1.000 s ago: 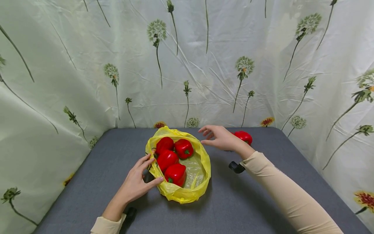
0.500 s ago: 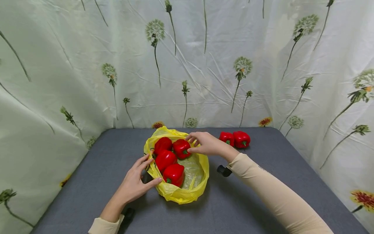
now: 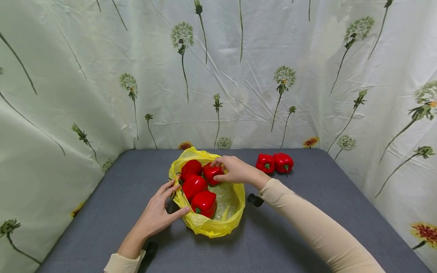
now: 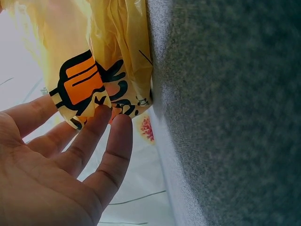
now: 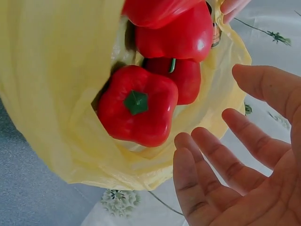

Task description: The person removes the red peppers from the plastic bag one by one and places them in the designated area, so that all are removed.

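A yellow plastic bag (image 3: 215, 228) stands with its mouth wide, several red bell peppers (image 3: 194, 186) inside. My left hand (image 3: 157, 214) is at the bag's left side; in the left wrist view its spread fingers (image 4: 117, 146) touch the printed outside of the bag. My right hand (image 3: 237, 170) hangs over the bag's right rim, above the back right bell pepper (image 3: 209, 172), partly covering it. In the right wrist view, that hand's fingers are apart and loosely bent, with a gap between them and the nearest bell pepper (image 5: 157, 110). Nothing is in its grasp.
Two more red bell peppers, a left one (image 3: 265, 163) and a right one (image 3: 283, 163), sit side by side near the back right of the grey table (image 3: 280, 235). A white curtain (image 3: 239, 76) with dandelion prints hangs behind and at the sides.
My right hand has moved left from beside the bag to over its right rim, uncovering the two bell peppers at the back right. My left hand has stayed at the bag.
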Demonstrator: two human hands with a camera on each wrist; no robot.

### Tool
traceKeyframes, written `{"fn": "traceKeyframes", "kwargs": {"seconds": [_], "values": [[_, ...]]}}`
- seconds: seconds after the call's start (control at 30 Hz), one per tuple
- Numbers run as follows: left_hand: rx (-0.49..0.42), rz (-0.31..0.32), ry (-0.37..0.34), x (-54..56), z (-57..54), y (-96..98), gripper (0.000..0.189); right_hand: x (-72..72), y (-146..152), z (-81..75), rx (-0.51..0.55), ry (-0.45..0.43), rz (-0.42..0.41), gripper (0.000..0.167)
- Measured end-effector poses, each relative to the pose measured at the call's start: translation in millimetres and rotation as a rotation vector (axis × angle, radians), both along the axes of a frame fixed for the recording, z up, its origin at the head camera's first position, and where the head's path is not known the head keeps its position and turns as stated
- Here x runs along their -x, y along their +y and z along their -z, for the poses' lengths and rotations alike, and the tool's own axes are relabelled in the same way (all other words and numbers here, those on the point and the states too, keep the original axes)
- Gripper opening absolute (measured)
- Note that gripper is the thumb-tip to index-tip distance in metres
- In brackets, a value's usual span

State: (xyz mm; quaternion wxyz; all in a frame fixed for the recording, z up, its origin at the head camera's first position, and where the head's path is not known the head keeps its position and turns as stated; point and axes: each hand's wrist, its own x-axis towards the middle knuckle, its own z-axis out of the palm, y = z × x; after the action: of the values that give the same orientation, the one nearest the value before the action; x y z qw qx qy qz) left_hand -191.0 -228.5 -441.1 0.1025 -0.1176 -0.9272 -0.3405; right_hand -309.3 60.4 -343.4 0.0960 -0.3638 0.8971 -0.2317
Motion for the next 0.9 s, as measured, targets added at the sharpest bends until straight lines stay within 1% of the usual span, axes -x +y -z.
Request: {"fn": "traceKeyframes", "kwargs": {"seconds": [0.33,0.73,0.9], "values": [[-0.008,0.002,-0.011,0.3,0.1,0.0,0.086,7.1,-6,0.7,-0.027,0.022,0.012,0.046],[-0.004,-0.003,-0.017,-0.9,-1.5,1.3,0.087,13.6,-13,6.6,-0.04,-0.008,0.01,0.048],[0.002,-0.003,-0.017,-0.9,-1.6,1.1,0.087,15.3,-15,9.3,-0.065,0.002,0.019,0.048]]}}
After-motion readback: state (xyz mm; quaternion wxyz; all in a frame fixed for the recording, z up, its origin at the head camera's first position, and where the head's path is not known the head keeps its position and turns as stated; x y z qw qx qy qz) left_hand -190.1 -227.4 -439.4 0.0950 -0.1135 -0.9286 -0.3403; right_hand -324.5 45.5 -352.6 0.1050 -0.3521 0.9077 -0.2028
